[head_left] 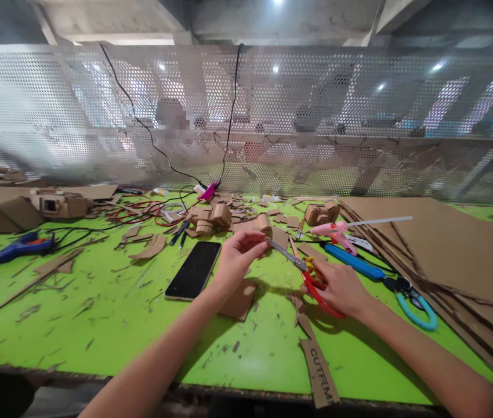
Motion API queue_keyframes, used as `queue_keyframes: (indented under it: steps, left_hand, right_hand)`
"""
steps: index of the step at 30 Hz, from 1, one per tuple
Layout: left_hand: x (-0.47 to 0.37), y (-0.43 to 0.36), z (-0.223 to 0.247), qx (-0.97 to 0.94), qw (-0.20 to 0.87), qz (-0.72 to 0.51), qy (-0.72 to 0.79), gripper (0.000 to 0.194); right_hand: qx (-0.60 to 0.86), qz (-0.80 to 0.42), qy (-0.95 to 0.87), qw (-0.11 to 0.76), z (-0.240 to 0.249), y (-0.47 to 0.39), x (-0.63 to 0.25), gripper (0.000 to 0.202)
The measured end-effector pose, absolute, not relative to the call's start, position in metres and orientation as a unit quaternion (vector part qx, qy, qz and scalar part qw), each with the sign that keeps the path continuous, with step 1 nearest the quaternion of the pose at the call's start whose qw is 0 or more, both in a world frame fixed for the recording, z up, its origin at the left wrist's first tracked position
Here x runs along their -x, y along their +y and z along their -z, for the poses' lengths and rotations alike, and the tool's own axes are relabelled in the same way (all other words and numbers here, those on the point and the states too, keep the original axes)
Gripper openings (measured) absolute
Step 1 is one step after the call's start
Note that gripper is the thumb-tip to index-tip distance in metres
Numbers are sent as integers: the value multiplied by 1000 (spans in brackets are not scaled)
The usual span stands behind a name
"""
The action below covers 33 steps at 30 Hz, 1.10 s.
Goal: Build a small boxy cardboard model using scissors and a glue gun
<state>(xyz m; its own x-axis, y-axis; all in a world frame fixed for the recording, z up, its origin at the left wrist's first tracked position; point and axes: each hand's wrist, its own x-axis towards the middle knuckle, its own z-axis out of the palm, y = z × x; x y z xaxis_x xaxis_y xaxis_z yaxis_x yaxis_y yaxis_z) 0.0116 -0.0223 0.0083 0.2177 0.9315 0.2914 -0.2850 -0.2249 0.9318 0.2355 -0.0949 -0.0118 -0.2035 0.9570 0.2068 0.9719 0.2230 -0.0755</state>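
My right hand (337,285) is closed round the red and yellow handles of a pair of scissors (290,255), whose blades point up and left. The blade tips reach the fingertips of my left hand (242,253). That hand is pinched, and whatever lies between thumb and finger is too small to make out. Beneath my left wrist lies a square of brown cardboard (238,301). A black phone (194,270) rests just left of it. Below the scissors, a cardboard strip with printed letters (318,371) runs toward the table's front edge.
Several cardboard camera models (211,217) stand farther back among scraps. On the right are a pink glue gun (337,233), a blue cutter (353,261), turquoise-handled shears (418,310) and stacked cardboard sheets (455,249). A blue glue gun (22,247) lies left. Behind rises a perforated metal screen (272,116).
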Motion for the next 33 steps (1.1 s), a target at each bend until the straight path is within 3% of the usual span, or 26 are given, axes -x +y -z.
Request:
queue_keyframes:
  steps: [17,24,33]
  left_hand:
    - [-11,-20,-8,-560,551,-540,303,24]
    - [-12,-20,-7,-583,578,-482,305,35]
    - [-13,-16,-1,-591,580,-483,285,31]
  right_hand:
    - [608,47,-785,107,12,-95,-236,32]
    - [615,70,-779,99,14,-94,-237,40]
    - [605,56,-787,112,17,-94,-239,40]
